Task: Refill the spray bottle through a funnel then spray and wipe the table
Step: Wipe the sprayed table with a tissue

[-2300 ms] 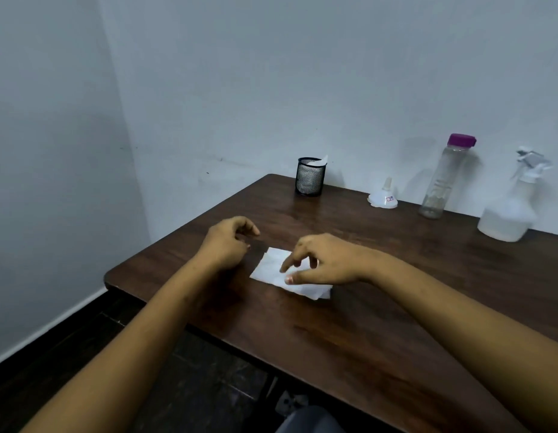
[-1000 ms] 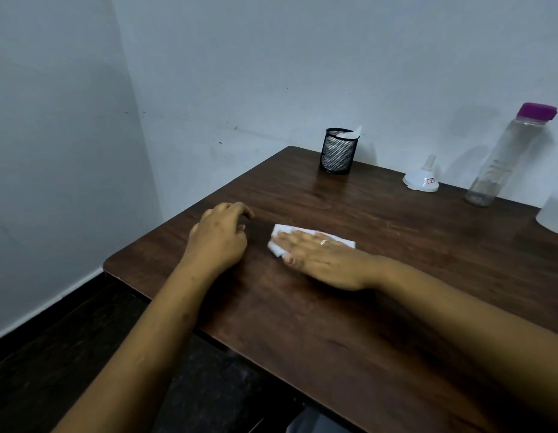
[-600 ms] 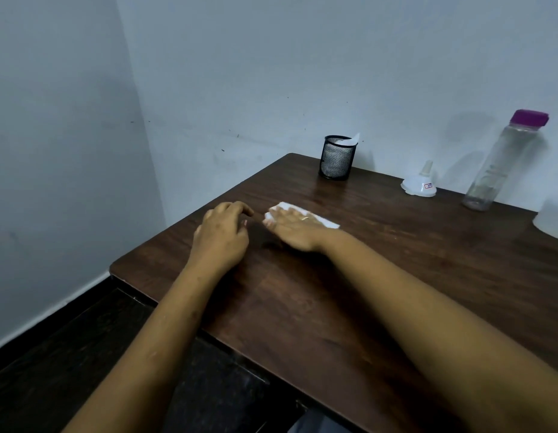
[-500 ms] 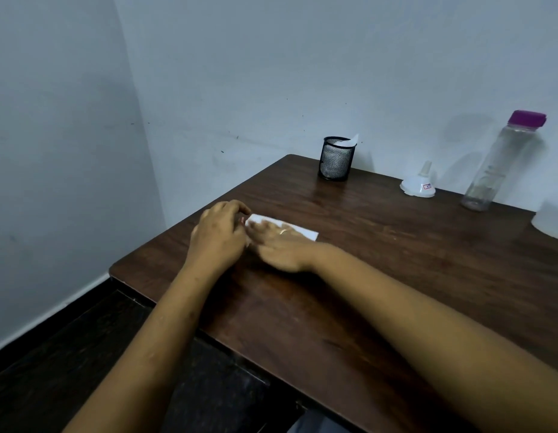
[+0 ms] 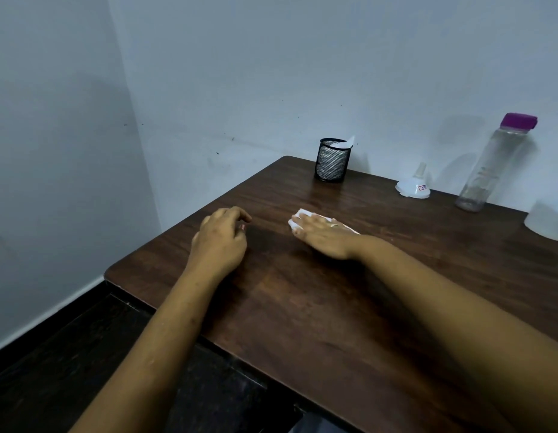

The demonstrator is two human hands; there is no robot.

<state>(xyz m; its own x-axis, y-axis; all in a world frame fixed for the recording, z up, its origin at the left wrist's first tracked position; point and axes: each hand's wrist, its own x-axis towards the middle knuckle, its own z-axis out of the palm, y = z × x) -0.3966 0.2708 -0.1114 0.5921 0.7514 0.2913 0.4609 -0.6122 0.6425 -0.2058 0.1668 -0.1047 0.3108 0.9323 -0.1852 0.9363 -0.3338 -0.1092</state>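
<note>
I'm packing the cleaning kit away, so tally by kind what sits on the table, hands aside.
Bottles: 2, the purple-capped bottle and the spray bottle, which is cut off at the frame's right edge
Funnel: 1
Mesh cup: 1
Wipe: 1, pressed flat under the right hand
Total: 5

The worktop [image 5: 302,307] is stretching open between my left hand [image 5: 219,242] and right hand [image 5: 324,234], while the mesh cup [image 5: 332,160], funnel [image 5: 412,187], water bottle [image 5: 490,170] and spray bottle [image 5: 548,221] are crowding the far edge by the wall [image 5: 271,89].
</note>
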